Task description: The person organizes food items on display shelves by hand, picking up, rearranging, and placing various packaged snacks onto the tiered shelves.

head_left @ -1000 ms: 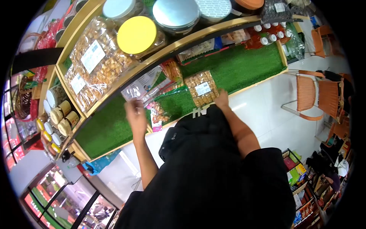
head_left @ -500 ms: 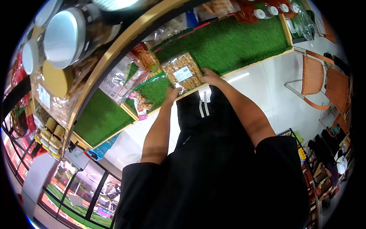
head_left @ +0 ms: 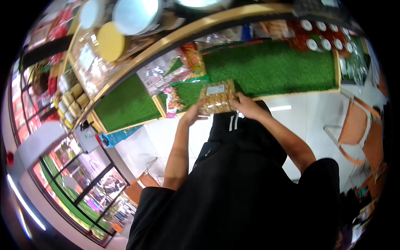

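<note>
A clear pack of golden-brown snack pieces (head_left: pixel 221 101) with a white label is tilted up at the front edge of the lower shelf. My left hand (head_left: pixel 193 115) grips its left lower side, some fingers out of sight. My right hand (head_left: pixel 249 106) closes on its right side. To the left, on green turf, lies a small pink-and-white snack packet (head_left: pixel 171 104). Behind that are a clear printed bag (head_left: pixel 160 71) and an orange-red snack bag (head_left: pixel 193 58).
Above, a curved upper shelf edge (head_left: pixel 175 38) carries lidded jars (head_left: pixel 137 14). Bottles with white caps (head_left: pixel 325 43) stand at the back right of the turf shelf (head_left: pixel 287 68). An orange-brown chair (head_left: pixel 353 123) stands to the right.
The snack pack has been lifted and tilted, its near side now raised over the shelf edge. Both hands moved with it, and the camera view has shifted and turned.
</note>
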### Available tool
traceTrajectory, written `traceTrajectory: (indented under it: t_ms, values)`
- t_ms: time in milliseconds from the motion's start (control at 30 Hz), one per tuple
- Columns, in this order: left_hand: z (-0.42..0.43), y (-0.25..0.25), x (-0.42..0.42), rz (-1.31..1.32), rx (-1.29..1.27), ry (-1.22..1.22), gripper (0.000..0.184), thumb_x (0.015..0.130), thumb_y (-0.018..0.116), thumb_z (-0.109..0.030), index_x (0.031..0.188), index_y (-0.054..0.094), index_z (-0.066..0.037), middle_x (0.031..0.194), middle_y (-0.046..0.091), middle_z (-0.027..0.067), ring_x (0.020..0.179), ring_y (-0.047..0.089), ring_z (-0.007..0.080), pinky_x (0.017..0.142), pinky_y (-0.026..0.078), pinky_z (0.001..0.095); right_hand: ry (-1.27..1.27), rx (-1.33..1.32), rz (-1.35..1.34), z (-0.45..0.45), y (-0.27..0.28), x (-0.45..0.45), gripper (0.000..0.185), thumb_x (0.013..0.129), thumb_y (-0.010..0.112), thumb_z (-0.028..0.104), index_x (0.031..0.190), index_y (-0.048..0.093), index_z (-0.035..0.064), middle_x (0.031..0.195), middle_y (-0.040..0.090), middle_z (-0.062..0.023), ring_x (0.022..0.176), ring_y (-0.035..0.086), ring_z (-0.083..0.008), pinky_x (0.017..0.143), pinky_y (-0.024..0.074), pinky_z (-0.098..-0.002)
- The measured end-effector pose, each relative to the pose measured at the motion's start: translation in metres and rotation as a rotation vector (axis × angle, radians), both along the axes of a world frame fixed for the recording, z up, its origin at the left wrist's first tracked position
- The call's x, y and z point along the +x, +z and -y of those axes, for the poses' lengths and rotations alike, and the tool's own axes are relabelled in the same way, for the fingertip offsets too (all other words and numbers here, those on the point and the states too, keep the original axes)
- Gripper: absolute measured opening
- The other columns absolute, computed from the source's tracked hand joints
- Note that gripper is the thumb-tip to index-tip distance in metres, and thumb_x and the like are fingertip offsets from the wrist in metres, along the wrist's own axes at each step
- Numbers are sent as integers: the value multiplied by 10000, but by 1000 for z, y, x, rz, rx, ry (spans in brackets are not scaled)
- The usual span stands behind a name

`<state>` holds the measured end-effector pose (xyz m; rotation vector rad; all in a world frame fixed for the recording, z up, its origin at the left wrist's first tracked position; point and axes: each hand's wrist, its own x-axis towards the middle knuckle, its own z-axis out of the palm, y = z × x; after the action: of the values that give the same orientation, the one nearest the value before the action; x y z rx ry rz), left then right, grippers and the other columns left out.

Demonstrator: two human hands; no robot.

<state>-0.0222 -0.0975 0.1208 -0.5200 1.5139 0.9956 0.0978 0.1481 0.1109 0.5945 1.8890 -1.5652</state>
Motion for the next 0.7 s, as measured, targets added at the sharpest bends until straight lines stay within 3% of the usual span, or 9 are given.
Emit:
traceTrajectory:
  t_ms: [67,133,200,267,400,467,533,633,700]
  values:
    - [13,12,14,20,60,109,568,930,522,-425,1347,438,-49,1162,613,162,937,644,290,836,526,411,109,13,-44,16,8,3,624,888,565,425,1220,454,-90,1143,579,-337,1089,566,-457,943,450,-460]
    - [21,24,31,-100,40,168,536,930,524,-420,1300,471,-36,1105,633,152,895,647,263,810,532,381,121,1,-251,32,11,10,601,862,587,347,1264,415,-65,1196,532,-353,1124,536,-463,957,443,-469]
    - [25,42,37,-155,30,161,539,929,524,-425,1281,485,-19,1062,638,142,855,641,226,752,533,342,198,13,-229,42,28,8,623,843,587,292,1315,355,-42,1230,494,-366,1151,512,-465,969,436,-475]
    - [40,44,42,-243,-107,178,554,927,532,-417,1289,462,-3,1052,634,138,849,636,208,726,527,315,299,10,-238,53,34,4,671,838,590,252,1343,286,-70,1225,496,-374,1132,514,-482,971,434,-476]
    - [51,101,31,-494,-59,204,592,926,542,-385,1328,390,21,1097,610,136,882,622,202,711,522,324,331,48,-393,67,74,-10,669,849,589,231,1337,294,-119,1180,503,-407,1093,536,-483,953,440,-478]
    - [56,135,20,-580,-12,200,611,928,541,-377,1337,387,49,1187,573,168,1020,590,235,835,495,338,346,113,-416,77,103,-21,721,851,588,238,1362,253,-145,1150,513,-416,1031,566,-486,916,460,-483]
    - [65,165,9,-684,-14,167,629,925,553,-370,1333,380,77,1215,561,193,1068,563,238,901,451,332,388,207,-493,90,118,-31,774,857,584,254,1374,202,-176,888,611,-375,816,624,-489,794,504,-506]
    - [98,199,-1,-831,-11,172,644,920,570,-347,1334,374,106,1256,543,214,1134,526,240,993,382,330,405,200,-470,118,162,-42,787,872,573,259,1385,165,-176,771,614,-351,760,625,-491,753,500,-523]
    - [122,218,-3,-918,32,257,650,913,585,-317,1354,363,106,1277,535,211,1154,516,238,1018,362,331,456,134,-491,142,179,-45,831,884,579,267,1418,106,-159,754,631,-295,735,637,-440,733,508,-480]
